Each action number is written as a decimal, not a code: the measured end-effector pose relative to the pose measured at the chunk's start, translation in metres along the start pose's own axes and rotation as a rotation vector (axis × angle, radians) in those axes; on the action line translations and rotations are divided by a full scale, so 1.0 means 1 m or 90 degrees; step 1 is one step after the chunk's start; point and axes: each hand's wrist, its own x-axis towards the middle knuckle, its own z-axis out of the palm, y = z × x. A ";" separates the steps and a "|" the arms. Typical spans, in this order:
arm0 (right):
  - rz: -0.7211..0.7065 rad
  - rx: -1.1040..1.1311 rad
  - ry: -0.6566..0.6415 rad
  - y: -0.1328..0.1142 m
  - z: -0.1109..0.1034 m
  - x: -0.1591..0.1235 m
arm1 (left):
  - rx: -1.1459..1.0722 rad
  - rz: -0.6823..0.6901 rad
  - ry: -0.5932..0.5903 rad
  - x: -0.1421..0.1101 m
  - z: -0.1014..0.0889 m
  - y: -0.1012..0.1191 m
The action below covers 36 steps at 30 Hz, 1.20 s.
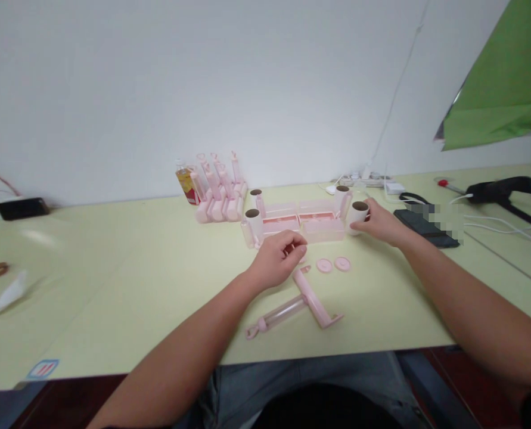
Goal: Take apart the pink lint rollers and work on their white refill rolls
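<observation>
My right hand grips a white cylinder with a dark brown top, at the right end of the pink bins. My left hand hovers over the table in front of the bins, fingers curled in; whatever is between them is hidden. Two pink discs lie flat to its right, and a bit of pink shows by the thumb. Below it rests a pink T-shaped part with a clear tube handle ending in a loop. Other white cylinders stand by the two open pink bins.
Several assembled pink units with upright handles stand at the back, beside a yellow-and-red bottle. A dark pouch, cables and a black device lie to the right. A phone leans at far left.
</observation>
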 end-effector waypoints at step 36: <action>0.133 0.685 -0.672 -0.121 0.040 -0.103 | 0.078 -0.026 0.136 -0.002 -0.002 0.019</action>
